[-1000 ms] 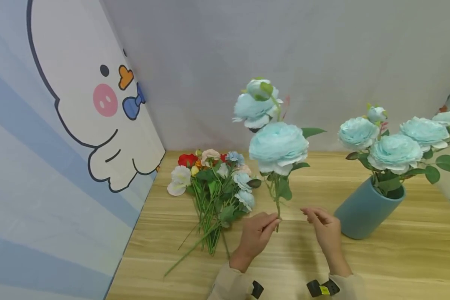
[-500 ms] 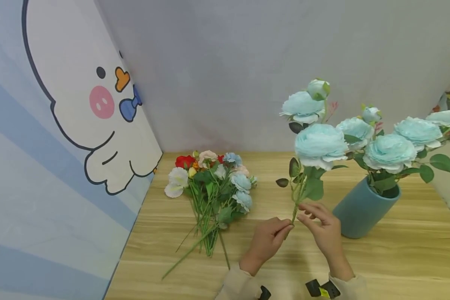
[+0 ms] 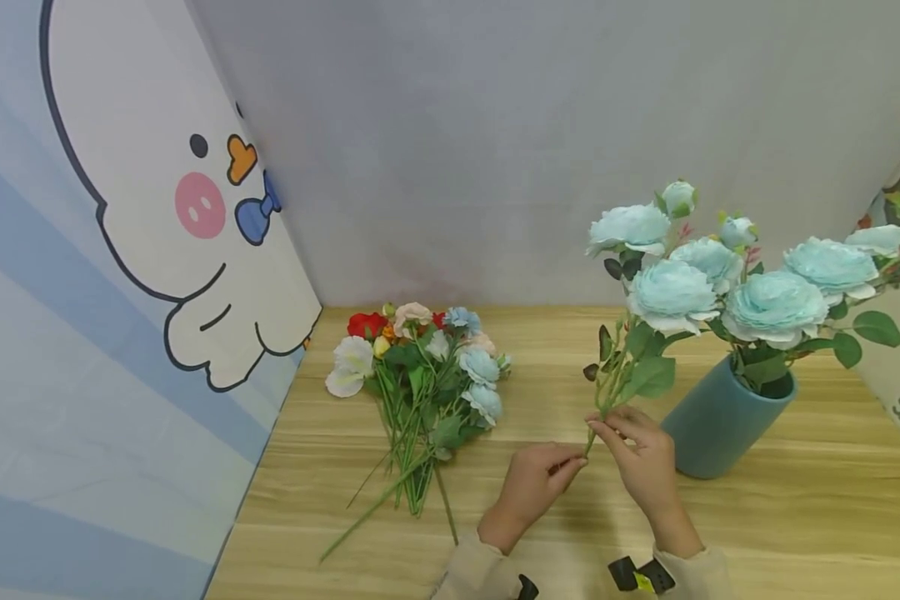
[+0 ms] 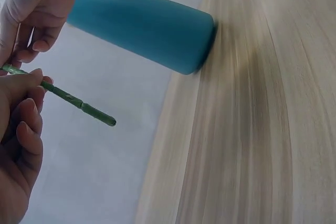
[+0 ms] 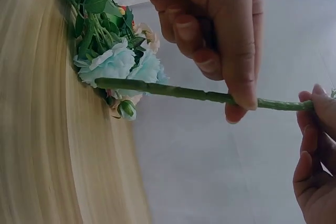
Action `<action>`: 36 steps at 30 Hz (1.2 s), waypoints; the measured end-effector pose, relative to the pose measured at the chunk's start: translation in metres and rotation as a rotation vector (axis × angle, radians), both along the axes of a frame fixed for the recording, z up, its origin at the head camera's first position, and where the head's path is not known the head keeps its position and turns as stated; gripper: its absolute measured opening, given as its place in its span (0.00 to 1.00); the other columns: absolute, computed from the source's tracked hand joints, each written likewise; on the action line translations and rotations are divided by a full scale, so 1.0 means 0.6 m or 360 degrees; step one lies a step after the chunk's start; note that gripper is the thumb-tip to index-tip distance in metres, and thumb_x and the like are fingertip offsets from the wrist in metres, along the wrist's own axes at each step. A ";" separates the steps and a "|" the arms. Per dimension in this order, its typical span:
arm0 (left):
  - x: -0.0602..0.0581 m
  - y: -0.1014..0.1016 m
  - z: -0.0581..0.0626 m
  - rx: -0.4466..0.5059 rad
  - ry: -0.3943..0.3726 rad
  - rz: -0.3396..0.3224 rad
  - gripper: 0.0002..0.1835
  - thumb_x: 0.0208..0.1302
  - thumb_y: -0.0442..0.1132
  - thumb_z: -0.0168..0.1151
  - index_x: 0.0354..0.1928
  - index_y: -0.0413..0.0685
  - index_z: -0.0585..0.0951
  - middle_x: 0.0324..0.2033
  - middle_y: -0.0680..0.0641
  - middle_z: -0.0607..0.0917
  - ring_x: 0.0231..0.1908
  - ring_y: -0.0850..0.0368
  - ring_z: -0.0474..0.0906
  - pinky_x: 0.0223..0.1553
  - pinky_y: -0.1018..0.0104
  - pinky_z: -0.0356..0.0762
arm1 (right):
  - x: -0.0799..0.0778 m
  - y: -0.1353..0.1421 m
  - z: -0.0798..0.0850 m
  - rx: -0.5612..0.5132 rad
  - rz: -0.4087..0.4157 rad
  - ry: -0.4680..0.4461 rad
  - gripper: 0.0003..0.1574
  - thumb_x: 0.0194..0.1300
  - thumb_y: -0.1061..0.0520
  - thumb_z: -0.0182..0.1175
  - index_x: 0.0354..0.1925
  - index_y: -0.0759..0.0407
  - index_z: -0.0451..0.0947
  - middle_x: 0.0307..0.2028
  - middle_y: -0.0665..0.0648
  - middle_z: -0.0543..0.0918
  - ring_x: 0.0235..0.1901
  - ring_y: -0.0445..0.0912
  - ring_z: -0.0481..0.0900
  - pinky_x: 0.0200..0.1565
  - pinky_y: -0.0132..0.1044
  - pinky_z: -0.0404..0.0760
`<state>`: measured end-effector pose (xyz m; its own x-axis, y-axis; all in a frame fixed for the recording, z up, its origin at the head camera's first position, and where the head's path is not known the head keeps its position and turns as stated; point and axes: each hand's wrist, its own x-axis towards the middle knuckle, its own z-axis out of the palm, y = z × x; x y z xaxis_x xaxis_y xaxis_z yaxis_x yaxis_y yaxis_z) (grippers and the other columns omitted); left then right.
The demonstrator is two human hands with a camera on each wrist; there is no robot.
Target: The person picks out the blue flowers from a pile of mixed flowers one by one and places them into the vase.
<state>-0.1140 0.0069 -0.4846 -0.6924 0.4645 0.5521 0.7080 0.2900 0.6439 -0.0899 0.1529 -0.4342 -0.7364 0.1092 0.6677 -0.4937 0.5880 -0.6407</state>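
Note:
A pale blue artificial flower point(image 3: 671, 297), with two full blooms, a bud and green leaves on one stem, is held upright above the table. My left hand point(image 3: 534, 489) pinches its stem low down between thumb and forefinger. Higher up, below the leaves, my right hand point(image 3: 643, 461) also pinches the stem. In the left wrist view the cut end of the green stem point(image 4: 97, 113) sticks out past the left fingers. A blue vase point(image 3: 711, 427) stands just right of the right hand, holding similar pale blue blooms point(image 3: 776, 307); the held flower overlaps these in the head view.
A pile of artificial flowers point(image 3: 420, 392) in red, white, peach and blue lies left on the wooden table point(image 3: 330, 483). Behind rises a grey backdrop point(image 3: 495, 150); a cartoon-printed panel point(image 3: 120, 250) borders the left. A pale printed bag point(image 3: 896, 358) stands at the right.
The held flower has moved right, towards the vase, with my left hand. My right hand, which was apart from the stem, has come in and taken hold of it.

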 end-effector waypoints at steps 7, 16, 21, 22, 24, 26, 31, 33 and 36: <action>0.000 -0.008 -0.003 0.0038 -0.0059 0.0049 0.10 0.61 0.42 0.60 0.39 0.46 0.86 0.28 0.50 0.87 0.20 0.68 0.76 0.26 0.88 0.67 | -0.003 -0.003 -0.005 0.0091 -0.0010 0.0067 0.11 0.44 0.76 0.65 0.27 0.65 0.84 0.26 0.57 0.83 0.32 0.28 0.74 0.30 0.21 0.69; -0.004 -0.052 -0.022 0.0093 -0.0297 0.0238 0.10 0.62 0.43 0.60 0.38 0.46 0.86 0.22 0.51 0.84 0.19 0.73 0.69 0.24 0.84 0.68 | -0.002 0.002 0.010 0.0109 0.0003 0.0211 0.11 0.41 0.77 0.66 0.27 0.68 0.85 0.24 0.60 0.83 0.31 0.27 0.75 0.29 0.21 0.70; -0.015 -0.075 -0.036 0.0165 -0.0287 0.0367 0.09 0.60 0.41 0.61 0.34 0.44 0.86 0.21 0.50 0.84 0.19 0.70 0.71 0.25 0.81 0.70 | 0.000 0.010 0.021 0.0110 -0.0007 0.0290 0.03 0.47 0.69 0.66 0.26 0.68 0.84 0.24 0.59 0.84 0.31 0.28 0.75 0.28 0.22 0.70; -0.017 -0.079 -0.037 0.0188 -0.0267 0.0390 0.08 0.60 0.41 0.62 0.33 0.44 0.86 0.21 0.50 0.84 0.19 0.69 0.72 0.24 0.81 0.70 | 0.000 0.011 0.024 0.0110 -0.0016 0.0289 0.02 0.49 0.68 0.66 0.26 0.68 0.84 0.24 0.58 0.84 0.30 0.27 0.75 0.27 0.22 0.69; -0.021 -0.087 -0.039 0.0239 -0.0225 0.0432 0.07 0.58 0.39 0.63 0.31 0.43 0.86 0.20 0.50 0.83 0.19 0.68 0.74 0.24 0.80 0.71 | 0.003 0.014 0.030 0.0087 -0.0031 0.0281 0.02 0.48 0.70 0.66 0.26 0.69 0.84 0.25 0.56 0.84 0.30 0.27 0.74 0.26 0.22 0.67; -0.025 -0.094 -0.041 0.0281 -0.0201 0.0470 0.05 0.56 0.37 0.65 0.30 0.42 0.86 0.19 0.49 0.83 0.18 0.66 0.74 0.23 0.79 0.72 | 0.006 0.017 0.038 0.0058 -0.0054 0.0278 0.02 0.47 0.71 0.66 0.26 0.70 0.84 0.26 0.52 0.84 0.29 0.27 0.73 0.26 0.22 0.66; -0.028 -0.117 -0.051 0.0316 -0.0349 0.0542 0.04 0.55 0.34 0.65 0.32 0.42 0.86 0.20 0.49 0.84 0.19 0.68 0.73 0.23 0.77 0.73 | 0.010 0.031 0.060 -0.0039 -0.0055 0.0352 0.02 0.50 0.71 0.65 0.24 0.73 0.82 0.27 0.47 0.82 0.29 0.29 0.73 0.29 0.19 0.67; -0.027 -0.126 -0.055 0.0319 -0.0400 0.0577 0.04 0.55 0.33 0.65 0.32 0.42 0.86 0.20 0.49 0.84 0.19 0.68 0.73 0.23 0.76 0.73 | 0.011 0.042 0.069 -0.0065 -0.0051 0.0389 0.05 0.51 0.70 0.64 0.23 0.75 0.81 0.28 0.44 0.82 0.29 0.29 0.73 0.31 0.18 0.67; -0.027 -0.139 -0.062 0.0332 -0.0419 0.0630 0.05 0.55 0.33 0.65 0.32 0.41 0.86 0.18 0.49 0.83 0.18 0.67 0.74 0.22 0.75 0.73 | 0.013 0.060 0.081 -0.0103 -0.0058 0.0446 0.14 0.56 0.65 0.62 0.22 0.78 0.79 0.28 0.45 0.82 0.29 0.30 0.73 0.31 0.18 0.67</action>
<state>-0.1300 -0.0768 -0.5218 -0.9207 0.0376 0.3884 0.3763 0.3492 0.8582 -0.0820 0.1889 -0.3859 -0.5192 0.1812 0.8352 -0.6360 0.5710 -0.5192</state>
